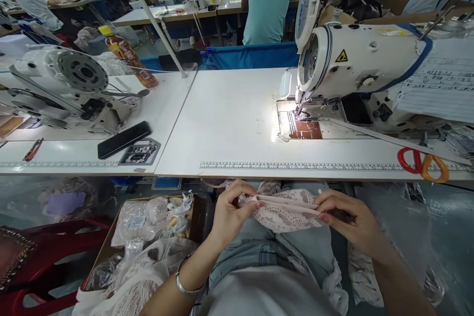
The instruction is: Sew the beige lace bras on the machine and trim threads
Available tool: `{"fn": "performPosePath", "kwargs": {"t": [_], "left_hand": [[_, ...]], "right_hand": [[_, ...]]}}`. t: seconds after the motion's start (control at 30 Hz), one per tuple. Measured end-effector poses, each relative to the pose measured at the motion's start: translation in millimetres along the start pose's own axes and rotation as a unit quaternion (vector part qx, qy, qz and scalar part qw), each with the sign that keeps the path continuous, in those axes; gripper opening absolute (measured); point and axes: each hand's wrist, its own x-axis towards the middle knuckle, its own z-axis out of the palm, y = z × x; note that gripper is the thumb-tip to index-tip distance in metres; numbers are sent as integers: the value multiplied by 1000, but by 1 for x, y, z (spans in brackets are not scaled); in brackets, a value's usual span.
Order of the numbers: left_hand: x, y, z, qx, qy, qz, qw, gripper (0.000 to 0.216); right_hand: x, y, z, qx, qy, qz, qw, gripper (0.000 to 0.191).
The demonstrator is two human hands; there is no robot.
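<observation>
A pale pink lace garment piece (287, 213) is stretched between my hands over my lap, just below the table's front edge. My left hand (237, 207) pinches its left end between thumb and fingers. At the other end, my right hand (342, 215) grips the folded edge in the same way. A band runs along the top of the lace from one hand to the other. More lace hangs behind it, partly hidden. Beyond the table edge stands a white sewing machine (366, 59), its lamp lighting the needle area.
Red- and orange-handled scissors (422, 164) lie at the table's front right. To the left are a second sewing machine (70, 84), a black phone (124, 139) and a drink bottle (128, 57). A box of packaged materials (148, 222) sits beside my left arm. A person in teal (268, 2) stands beyond the table.
</observation>
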Motion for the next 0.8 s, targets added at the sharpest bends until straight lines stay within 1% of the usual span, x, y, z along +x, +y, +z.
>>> {"fn": "performPosePath", "kwargs": {"t": [0.07,0.17,0.27,0.33,0.4,0.53,0.7,0.8], "left_hand": [[-2,-4,1,8,15,16,1000,12],[-4,-6,4,23,27,39,999,8],[-4,-6,6,40,43,50,997,10],[-3,-6,6,46,52,46,997,13],[-3,-6,6,42,57,40,997,14],[-2,-10,6,16,59,39,997,12],[-3,-15,7,-14,59,40,997,10],[-4,-12,7,-48,43,34,997,14]], "right_hand": [[0,-3,4,-38,42,1,998,24],[-1,-7,12,-85,99,-6,991,29],[-3,-7,18,-111,132,-6,985,28],[-4,-5,20,-131,146,16,980,21],[-3,-3,21,-148,152,36,977,18],[3,-3,18,-134,125,31,983,20],[10,-12,5,-47,66,43,996,28],[12,-15,-8,0,21,37,999,27]]}}
